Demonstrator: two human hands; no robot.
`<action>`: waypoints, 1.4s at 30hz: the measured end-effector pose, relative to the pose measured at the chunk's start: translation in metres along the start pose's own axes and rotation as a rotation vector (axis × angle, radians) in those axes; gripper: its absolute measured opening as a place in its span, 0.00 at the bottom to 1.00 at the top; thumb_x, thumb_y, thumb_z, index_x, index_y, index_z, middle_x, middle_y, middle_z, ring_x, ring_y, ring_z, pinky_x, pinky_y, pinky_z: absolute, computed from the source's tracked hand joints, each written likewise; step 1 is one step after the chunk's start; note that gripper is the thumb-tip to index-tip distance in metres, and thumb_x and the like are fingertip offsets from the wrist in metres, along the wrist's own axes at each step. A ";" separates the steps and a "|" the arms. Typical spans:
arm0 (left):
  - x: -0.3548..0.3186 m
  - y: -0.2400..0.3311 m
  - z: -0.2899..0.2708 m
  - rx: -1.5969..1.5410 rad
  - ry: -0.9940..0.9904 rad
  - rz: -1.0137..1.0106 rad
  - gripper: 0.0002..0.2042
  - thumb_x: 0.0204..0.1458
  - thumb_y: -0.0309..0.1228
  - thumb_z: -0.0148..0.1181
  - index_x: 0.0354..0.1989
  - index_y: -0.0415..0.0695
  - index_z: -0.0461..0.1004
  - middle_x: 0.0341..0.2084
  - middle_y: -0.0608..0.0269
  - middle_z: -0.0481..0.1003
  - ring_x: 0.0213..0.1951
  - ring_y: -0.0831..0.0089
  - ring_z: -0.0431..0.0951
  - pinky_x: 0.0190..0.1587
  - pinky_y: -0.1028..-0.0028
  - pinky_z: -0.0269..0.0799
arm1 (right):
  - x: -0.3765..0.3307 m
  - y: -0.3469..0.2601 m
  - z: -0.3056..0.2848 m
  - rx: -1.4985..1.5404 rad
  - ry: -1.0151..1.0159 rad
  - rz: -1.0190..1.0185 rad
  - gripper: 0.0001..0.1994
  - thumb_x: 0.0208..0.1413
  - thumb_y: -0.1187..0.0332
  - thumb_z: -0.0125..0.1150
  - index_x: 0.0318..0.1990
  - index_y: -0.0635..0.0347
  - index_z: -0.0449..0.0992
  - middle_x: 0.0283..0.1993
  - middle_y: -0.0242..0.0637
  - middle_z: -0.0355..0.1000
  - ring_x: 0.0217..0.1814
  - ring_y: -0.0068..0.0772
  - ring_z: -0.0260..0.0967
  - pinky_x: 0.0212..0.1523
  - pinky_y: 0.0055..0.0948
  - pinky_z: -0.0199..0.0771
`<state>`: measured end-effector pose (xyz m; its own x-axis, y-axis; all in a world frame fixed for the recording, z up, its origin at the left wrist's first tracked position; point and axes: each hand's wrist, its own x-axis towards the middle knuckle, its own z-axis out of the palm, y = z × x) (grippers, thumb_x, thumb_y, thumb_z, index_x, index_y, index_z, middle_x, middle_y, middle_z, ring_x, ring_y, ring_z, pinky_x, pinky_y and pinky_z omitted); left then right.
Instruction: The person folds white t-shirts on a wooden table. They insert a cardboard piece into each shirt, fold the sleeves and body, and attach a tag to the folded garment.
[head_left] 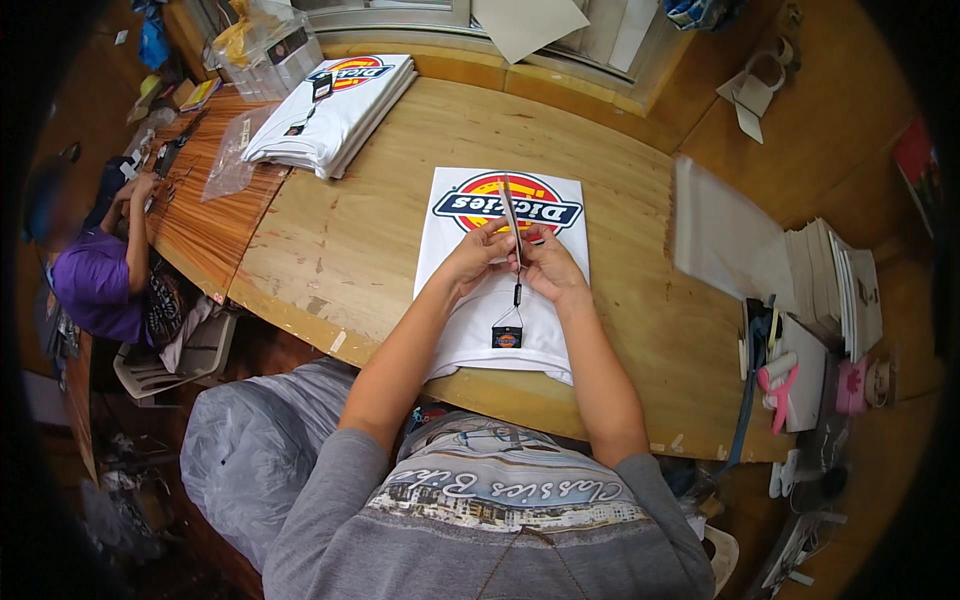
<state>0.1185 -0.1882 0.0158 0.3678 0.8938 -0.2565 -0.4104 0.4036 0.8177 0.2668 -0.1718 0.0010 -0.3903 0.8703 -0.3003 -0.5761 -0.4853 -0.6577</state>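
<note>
A folded white T-shirt (440, 325) lies flat on the wooden table in front of me, its neckline toward me and a red, yellow and navy printed logo on its far half. Above the print, a thin hang tag (509, 203) stands on edge, seen almost side-on. My left hand (476, 260) pinches it from the left and my right hand (552, 262) from the right. A dark cord (518, 294) runs from the tag down to the black neck label (507, 337).
At the back left sits a stack of folded white T-shirts (335, 125) beside a clear plastic bag (232, 155). Clear plastic sleeves (722, 232) lie at the right, near a pink-handled tool (780, 385). A person in purple (100, 285) works at the left. Grey plastic sacking (250, 450) bulges below the table.
</note>
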 end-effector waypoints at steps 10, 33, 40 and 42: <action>-0.001 0.004 0.002 0.013 0.185 -0.002 0.11 0.48 0.35 0.53 0.37 0.42 0.69 0.27 0.64 0.72 0.30 0.77 0.72 0.34 0.75 0.68 | -0.008 0.000 0.002 -0.094 0.124 -0.070 0.11 0.47 0.76 0.54 0.39 0.62 0.64 0.35 0.39 0.68 0.31 0.28 0.68 0.29 0.25 0.71; -0.015 -0.003 -0.005 0.166 0.344 0.071 0.06 0.46 0.28 0.55 0.30 0.40 0.69 0.20 0.68 0.70 0.21 0.82 0.69 0.20 0.82 0.68 | -0.020 0.000 0.012 -0.485 0.222 -0.382 0.04 0.48 0.74 0.53 0.32 0.63 0.69 0.29 0.34 0.70 0.28 0.20 0.66 0.27 0.19 0.67; -0.015 -0.002 -0.002 0.290 0.398 0.162 0.08 0.44 0.29 0.58 0.21 0.44 0.64 0.16 0.70 0.66 0.18 0.81 0.69 0.17 0.81 0.67 | -0.012 -0.004 0.014 -0.500 0.150 -0.305 0.05 0.47 0.74 0.54 0.32 0.64 0.69 0.30 0.33 0.70 0.28 0.18 0.65 0.28 0.18 0.65; -0.018 -0.001 -0.002 0.269 0.438 0.110 0.07 0.45 0.31 0.56 0.27 0.43 0.66 0.20 0.70 0.69 0.20 0.81 0.71 0.21 0.80 0.68 | -0.013 -0.005 0.012 -0.430 0.151 -0.294 0.05 0.48 0.74 0.54 0.33 0.63 0.68 0.30 0.34 0.69 0.28 0.19 0.65 0.28 0.19 0.66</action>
<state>0.1113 -0.2040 0.0184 -0.0725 0.9492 -0.3062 -0.1767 0.2899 0.9406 0.2663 -0.1817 0.0170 -0.1316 0.9819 -0.1359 -0.2871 -0.1689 -0.9429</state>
